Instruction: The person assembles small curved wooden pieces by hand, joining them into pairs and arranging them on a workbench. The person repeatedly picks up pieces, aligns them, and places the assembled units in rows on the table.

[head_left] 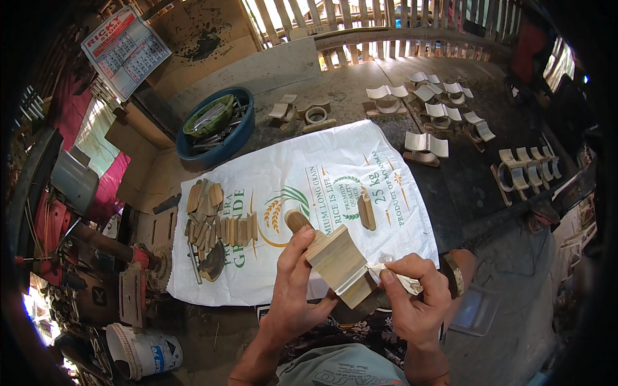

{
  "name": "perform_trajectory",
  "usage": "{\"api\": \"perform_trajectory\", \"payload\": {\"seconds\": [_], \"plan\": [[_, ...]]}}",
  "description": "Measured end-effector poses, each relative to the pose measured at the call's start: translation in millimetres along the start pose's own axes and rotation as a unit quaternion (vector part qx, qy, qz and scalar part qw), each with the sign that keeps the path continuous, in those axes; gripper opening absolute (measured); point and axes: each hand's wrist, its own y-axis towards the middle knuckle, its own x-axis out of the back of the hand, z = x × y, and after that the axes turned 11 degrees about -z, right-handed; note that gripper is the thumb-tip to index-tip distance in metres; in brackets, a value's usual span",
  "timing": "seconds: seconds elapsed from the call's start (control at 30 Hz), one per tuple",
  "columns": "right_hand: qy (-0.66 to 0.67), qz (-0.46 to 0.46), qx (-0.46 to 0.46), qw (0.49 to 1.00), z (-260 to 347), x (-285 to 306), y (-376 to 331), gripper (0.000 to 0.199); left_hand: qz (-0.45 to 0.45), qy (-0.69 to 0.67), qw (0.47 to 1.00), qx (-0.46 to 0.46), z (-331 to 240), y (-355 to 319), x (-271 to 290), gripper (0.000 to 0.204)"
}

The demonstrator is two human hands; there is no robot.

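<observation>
My left hand (pixel 291 293) grips a wooden piece (pixel 339 262) with a broad, curved plate, tilted over my lap. A rounded wooden end (pixel 298 222) sticks out beyond its far side; how the parts join is hidden. Pinched in the fingers of my right hand (pixel 421 307) is a crumpled white cloth (pixel 410 283), one tip of it touching the plate's right edge. Beneath lies a white woven sack (pixel 402 239) spread over the table. Small wooden strips (pixel 238 229) are bunched on its left part, and a few more strips (pixel 367 212) lie right of its middle.
Several curved wooden stands (pixel 426 144) with rings are set out along the table's far and right sides. A blue basin (pixel 215 152) with a green bowl (pixel 209 116) stands far left. A vise-like metal tool (pixel 138 257) and a white bucket (pixel 145 354) are at left.
</observation>
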Motion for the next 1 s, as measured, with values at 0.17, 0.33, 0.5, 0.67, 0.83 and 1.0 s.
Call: {"api": "perform_trajectory", "payload": {"seconds": [0.17,0.33,0.5,0.67,0.83,1.0], "plan": [[-0.038,0.016,0.004,0.999,-1.2,4.6,0.8,0.015,0.010,0.006,1.000,0.016,2.1,-0.6,2.1,0.103],[-0.222,-0.035,0.001,0.974,-22.9,17.5,21.8,0.016,-0.047,-0.099,0.978,0.179,23.0,-20.1,1.9,0.101],[-0.446,0.109,0.034,0.888,-68.9,40.7,53.3,0.019,-0.115,-0.416,0.737,0.520,56.3,-49.1,18.8,0.084],[-0.379,0.105,0.050,0.918,-119.9,10.6,52.7,0.020,-0.093,-0.507,0.720,0.465,58.8,-62.9,19.8,0.072],[-0.460,0.146,0.004,0.876,-163.0,-38.7,48.0,0.026,0.051,-0.179,0.855,0.484,48.6,-52.7,29.0,0.058],[-0.405,0.106,-0.097,0.903,-170.1,-38.3,48.0,0.026,-0.076,-0.254,0.862,0.433,46.6,-48.2,25.7,0.035]]}}
